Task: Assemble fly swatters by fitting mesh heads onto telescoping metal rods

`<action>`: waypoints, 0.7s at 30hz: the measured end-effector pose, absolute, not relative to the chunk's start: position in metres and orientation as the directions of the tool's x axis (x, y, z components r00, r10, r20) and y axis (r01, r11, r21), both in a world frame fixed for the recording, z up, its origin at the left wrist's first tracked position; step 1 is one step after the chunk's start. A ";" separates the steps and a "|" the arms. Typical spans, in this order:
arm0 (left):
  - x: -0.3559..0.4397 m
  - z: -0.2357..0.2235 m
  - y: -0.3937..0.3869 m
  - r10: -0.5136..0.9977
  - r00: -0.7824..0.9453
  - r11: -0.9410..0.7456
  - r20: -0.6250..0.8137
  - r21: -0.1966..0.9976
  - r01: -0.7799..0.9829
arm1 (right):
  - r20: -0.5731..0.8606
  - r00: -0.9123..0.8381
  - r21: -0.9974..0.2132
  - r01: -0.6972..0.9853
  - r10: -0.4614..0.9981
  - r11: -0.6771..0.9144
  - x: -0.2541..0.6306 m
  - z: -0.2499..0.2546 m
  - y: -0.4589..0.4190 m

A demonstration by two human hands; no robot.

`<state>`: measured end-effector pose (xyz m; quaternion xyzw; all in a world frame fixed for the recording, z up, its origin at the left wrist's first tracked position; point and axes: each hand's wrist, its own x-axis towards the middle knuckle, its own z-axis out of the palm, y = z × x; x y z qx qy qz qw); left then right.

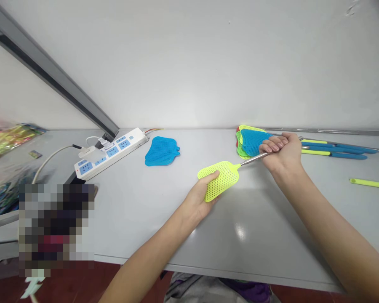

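Observation:
My left hand [202, 195] grips the yellow-green perforated head of a fly swatter [224, 179], thumb on top and fingers beneath. The metal rod of that swatter runs up to the right into my right hand [282, 153], whose fingers are wrapped round it. Right behind my right hand lies a pile of fly swatters with a blue head [252, 141] on top of green and red ones. Their blue and yellow handles [341, 149] stretch to the right. To the left, a separate blue swatter head [161, 151] lies flat on the table without a rod.
A white power strip [112, 153] with plugs and a cable sits at the left. A loose yellow-green handle [371, 183] and thin metal rods [328, 132] lie at the right. Bagged colourful goods [15, 139] are at the far left, near a grey frame post [57, 67].

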<state>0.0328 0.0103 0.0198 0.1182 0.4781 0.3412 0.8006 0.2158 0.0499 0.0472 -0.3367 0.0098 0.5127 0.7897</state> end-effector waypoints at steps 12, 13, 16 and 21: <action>0.034 0.022 0.010 0.655 0.304 0.741 -0.692 0.508 -0.439 | -0.377 0.464 -0.517 -0.823 0.801 0.233 0.217 0.045 0.052; 0.034 0.022 0.010 0.655 0.303 0.741 -0.693 0.508 -0.439 | -0.379 0.464 -0.515 -0.824 0.801 0.234 0.217 0.044 0.052; 0.033 0.022 0.010 0.653 0.295 0.741 -0.698 0.507 -0.441 | -0.391 0.459 -0.508 -0.830 0.798 0.229 0.218 0.042 0.053; 0.033 0.024 0.010 0.645 0.280 0.742 -0.711 0.496 -0.451 | -0.415 0.447 -0.494 -0.842 0.792 0.216 0.219 0.039 0.054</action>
